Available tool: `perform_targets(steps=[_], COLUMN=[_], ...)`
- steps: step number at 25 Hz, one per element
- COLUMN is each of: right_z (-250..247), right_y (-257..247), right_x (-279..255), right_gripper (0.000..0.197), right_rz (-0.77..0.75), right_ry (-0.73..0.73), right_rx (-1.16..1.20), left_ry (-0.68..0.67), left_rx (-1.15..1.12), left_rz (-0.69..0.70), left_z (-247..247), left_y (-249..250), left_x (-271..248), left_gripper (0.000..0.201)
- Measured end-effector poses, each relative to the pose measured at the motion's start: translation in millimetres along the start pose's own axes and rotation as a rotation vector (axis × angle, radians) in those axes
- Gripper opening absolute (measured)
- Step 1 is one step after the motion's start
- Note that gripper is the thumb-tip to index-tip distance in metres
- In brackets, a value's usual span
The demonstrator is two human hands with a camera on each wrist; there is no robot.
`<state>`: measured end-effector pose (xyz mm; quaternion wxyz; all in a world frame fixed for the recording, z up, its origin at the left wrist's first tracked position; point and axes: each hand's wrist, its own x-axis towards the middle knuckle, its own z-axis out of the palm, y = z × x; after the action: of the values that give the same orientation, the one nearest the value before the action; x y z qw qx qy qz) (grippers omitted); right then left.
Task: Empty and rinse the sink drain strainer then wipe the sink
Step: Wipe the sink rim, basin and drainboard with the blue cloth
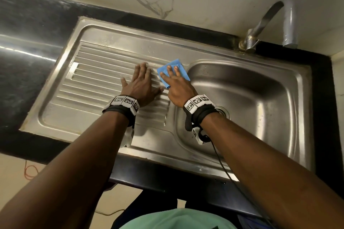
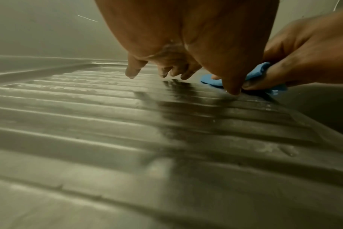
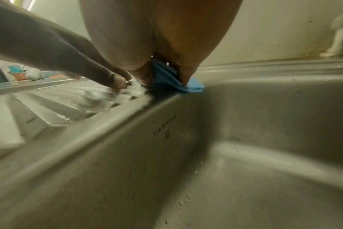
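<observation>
My right hand (image 1: 175, 83) presses a folded blue cloth (image 1: 176, 62) onto the steel strip between the ribbed drainboard (image 1: 96, 80) and the sink basin (image 1: 251, 98). Its fingers lie on top of the cloth. In the right wrist view a fold of the cloth (image 3: 194, 86) rises between thumb and fingers of my right hand (image 3: 157, 46). My left hand (image 1: 141, 83) lies flat and open on the drainboard just left of the cloth, thumb almost touching it. The drain strainer (image 1: 225, 112) shows only as a rim behind my right wrist band. From the left wrist, the cloth (image 2: 211, 81) is past my left hand (image 2: 186, 69).
A steel tap (image 1: 268, 18) and a grey pipe (image 1: 289, 20) stand at the back right corner against the marble wall. Black countertop (image 1: 28, 33) surrounds the sink. Water drops lie on the ribs (image 2: 127, 99) and basin wall (image 3: 225, 124).
</observation>
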<state>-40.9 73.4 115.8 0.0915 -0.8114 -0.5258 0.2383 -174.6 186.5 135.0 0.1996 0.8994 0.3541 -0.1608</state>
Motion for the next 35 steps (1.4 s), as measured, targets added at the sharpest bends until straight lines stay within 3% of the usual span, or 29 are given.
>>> perform_targets(steps=[9,16,22,27,35], right_z=[-20,-2,5,18,23], right_y=[-15,-24,-15,-16,-19], right_x=[23,-27,-57,-67,-64], right_gripper=[0.067,0.068,0.066,0.063,0.066], right_rz=[0.036,-0.07,-0.109,-0.13,-0.139], right_ry=[-0.054,-0.14,-0.146,-0.1,-0.075], right_rx=[-0.125,-0.142,-0.137,-0.145,-0.223], left_ry=[0.022,0.115,0.008,-0.038,-0.169], left_rx=[-0.058,-0.081,-0.108,-0.108,0.043], left_rz=[-0.016,-0.165,-0.28,-0.301,-0.314], left_z=[4,44,61,71,70], left_y=[-24,-28,-29,-37,-40], left_x=[-41,-122,-180,-212,-204], left_gripper=[0.094,0.08,0.084,0.106,0.115])
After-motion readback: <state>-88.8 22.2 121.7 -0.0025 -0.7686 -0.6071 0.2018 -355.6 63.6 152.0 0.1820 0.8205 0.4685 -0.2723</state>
